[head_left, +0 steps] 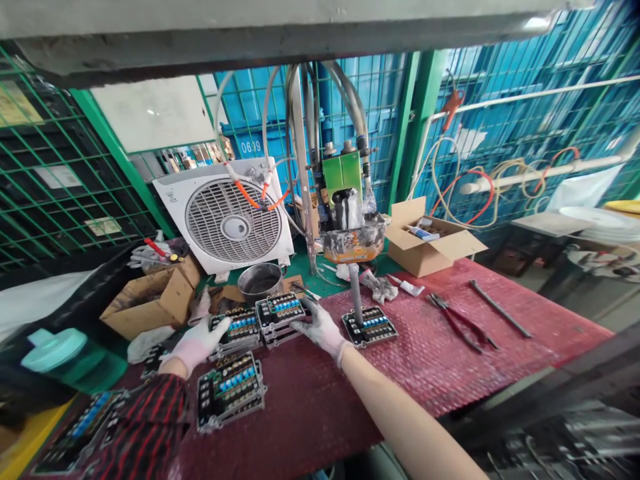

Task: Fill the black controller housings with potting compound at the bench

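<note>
My left hand, in a white glove, has its fingertips against a black circuit module with blue terminals. My right hand, in a grey-palmed glove, curls over the edge of the top module in a small stack. More of these modules lie nearer me, one in front of my left hand and one at the lower left. Another module sits on the red bubble wrap beneath the grey dispensing nozzle, which appears to touch it.
Above the nozzle stands a dispensing unit with a green block and hoses. Red-handled pliers, a metal rod, cardboard boxes, a steel pot and a white fan surround the work area.
</note>
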A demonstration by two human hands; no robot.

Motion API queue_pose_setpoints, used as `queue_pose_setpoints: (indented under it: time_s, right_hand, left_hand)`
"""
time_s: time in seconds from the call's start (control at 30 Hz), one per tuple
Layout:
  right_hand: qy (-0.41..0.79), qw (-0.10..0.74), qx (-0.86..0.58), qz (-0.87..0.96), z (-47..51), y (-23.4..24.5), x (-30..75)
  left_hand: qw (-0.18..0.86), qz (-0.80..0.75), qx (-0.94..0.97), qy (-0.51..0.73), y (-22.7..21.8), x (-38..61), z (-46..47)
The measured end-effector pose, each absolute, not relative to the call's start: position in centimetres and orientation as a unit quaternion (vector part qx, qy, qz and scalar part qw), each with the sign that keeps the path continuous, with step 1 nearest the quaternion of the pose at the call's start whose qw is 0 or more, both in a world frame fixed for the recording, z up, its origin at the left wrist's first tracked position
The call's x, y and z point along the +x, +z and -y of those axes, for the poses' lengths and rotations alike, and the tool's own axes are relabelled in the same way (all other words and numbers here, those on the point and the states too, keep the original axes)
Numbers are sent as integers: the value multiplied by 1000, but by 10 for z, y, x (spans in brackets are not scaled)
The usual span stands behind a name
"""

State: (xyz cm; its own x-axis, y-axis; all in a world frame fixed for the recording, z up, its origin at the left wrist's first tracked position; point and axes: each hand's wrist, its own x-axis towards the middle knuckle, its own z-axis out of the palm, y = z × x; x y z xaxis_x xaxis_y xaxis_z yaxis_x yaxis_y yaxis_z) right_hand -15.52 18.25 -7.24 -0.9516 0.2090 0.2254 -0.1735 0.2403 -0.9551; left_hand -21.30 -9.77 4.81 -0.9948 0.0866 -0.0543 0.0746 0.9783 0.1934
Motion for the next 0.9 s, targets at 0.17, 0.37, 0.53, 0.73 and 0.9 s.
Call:
queue_pose_setpoints:
  time_s: [0.17,0.37,0.53,0.73,0.9]
  right_hand:
    - [590,143,-10,795,-186,-73,-156]
    - [644,125,30,754,-192,-74,-159]
    - [569,84,-19,818,-193,-69,-149]
    - [342,72,-72,934,-172,-57,-132]
    - [297,45,-110,947,-167,-49,-133]
  left_hand:
    - [55,-995,-10,84,47,-211,91]
    - [61,-994,-21,91,50,-205,84]
    - [42,-993,-8,106,48,-203,88]
    - [8,-990,15,140,42,-206,96]
    - [34,-986,14,161,39,-208,98]
